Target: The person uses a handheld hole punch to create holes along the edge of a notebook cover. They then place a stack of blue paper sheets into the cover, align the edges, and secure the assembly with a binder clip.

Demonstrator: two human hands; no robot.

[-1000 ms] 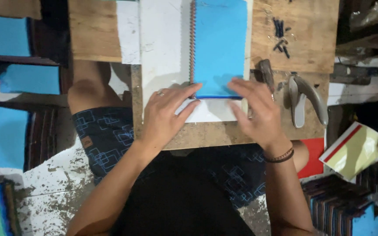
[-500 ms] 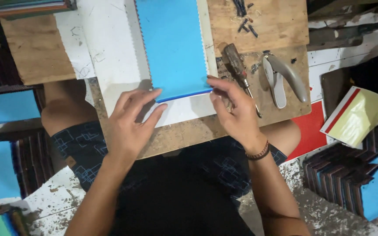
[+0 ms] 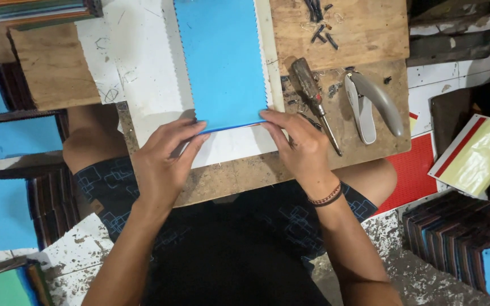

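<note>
The fingers [image 3: 191, 139] of the left hand [image 3: 163, 164] are spread flat and pressed down at the near left corner of the blue sheet [image 3: 222, 62], resting on the white board [image 3: 143, 73] beneath it. The fingers [image 3: 273, 122] of the right hand [image 3: 301, 150] are held close together, their tips pressed on the near right corner of the blue sheet; nothing is clamped in either hand. The blue sheet lies lengthwise on the white board, its near edge just short of the board's near edge, both carried by the wooden surface [image 3: 358, 34] over the person's lap. Right of the blue sheet a screwdriver [image 3: 313, 99] and a grey stapler-like tool [image 3: 370, 105] lie untouched. The step in hand seems to be squaring the sheet on the board; the next move would likely call for the sheet to be kept pinned by one hand while a tool is fetched.
</note>
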